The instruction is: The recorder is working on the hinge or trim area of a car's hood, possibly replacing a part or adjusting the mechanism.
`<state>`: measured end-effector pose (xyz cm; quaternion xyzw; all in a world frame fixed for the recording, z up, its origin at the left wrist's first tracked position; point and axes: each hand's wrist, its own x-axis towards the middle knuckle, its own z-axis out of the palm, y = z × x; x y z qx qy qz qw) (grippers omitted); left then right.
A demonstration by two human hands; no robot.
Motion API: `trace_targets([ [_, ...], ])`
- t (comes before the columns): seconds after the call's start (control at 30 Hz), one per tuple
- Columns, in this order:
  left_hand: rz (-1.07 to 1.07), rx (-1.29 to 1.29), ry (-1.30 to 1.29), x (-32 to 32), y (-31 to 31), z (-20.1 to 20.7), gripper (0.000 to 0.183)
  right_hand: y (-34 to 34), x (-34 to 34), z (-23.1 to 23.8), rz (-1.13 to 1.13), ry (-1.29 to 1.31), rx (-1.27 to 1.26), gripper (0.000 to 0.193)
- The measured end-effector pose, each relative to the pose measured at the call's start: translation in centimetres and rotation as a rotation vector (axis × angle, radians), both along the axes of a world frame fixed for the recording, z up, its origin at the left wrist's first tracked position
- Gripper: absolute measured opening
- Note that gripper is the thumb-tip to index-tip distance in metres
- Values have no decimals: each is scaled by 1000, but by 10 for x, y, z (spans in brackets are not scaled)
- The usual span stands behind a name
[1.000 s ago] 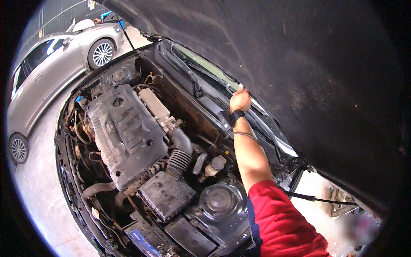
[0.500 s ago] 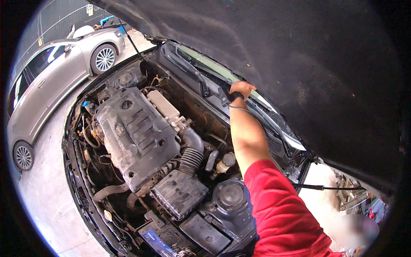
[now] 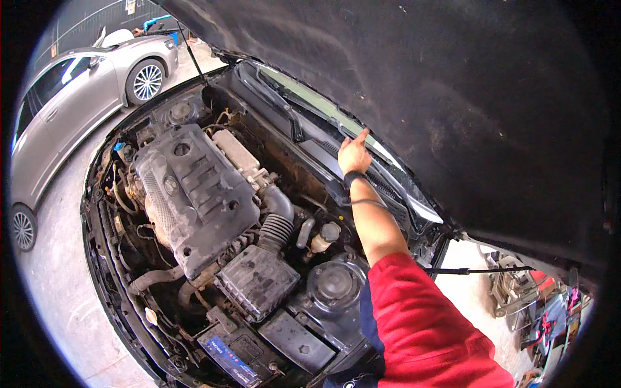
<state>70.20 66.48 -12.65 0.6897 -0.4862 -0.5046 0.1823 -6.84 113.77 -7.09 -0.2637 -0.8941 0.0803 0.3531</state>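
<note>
My right hand [image 3: 354, 156] reaches out over the cowl at the base of the windshield [image 3: 310, 103], under the raised black hood [image 3: 479, 110]. Nothing shows in it. One finger points up toward the windshield and hood edge, and another stands apart from it. I cannot tell whether the fingertip touches anything. A black band [image 3: 353, 176] circles the wrist, with a small dark box [image 3: 337, 192] and a thin cable [image 3: 370, 204] at it. To its left runs a wiper arm [image 3: 294, 123]. Out of view is my left hand.
Below lies an engine bay with a dark engine cover [image 3: 197, 200], an air filter box [image 3: 257, 282], an intake hose [image 3: 276, 229] and a battery [image 3: 233, 355]. Struts [image 3: 479, 270] run to the hood. A silver car [image 3: 77, 110] stands at the left.
My right hand has drawn back a little toward me and turned, so its fingers now show more plainly. The whole view has shifted slightly.
</note>
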Motion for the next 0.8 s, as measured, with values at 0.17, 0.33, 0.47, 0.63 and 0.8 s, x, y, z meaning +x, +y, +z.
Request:
trace_targets([
  [0.17,56,14,-14,40,-21,-29,19,41,-7,-11,40,-184,234,80],
  [0.33,-40,0,17,72,-27,-52,12,40,-15,6,65,-409,104,72],
  [0.47,-41,97,-29,85,-34,-62,21,76,-22,23,245,-416,261,56],
  [0.63,94,100,-35,100,-44,-108,32,58,-17,39,137,-513,81,69],
  [0.8,-93,88,-35,105,-40,-115,42,60,-26,25,299,-185,-169,78],
])
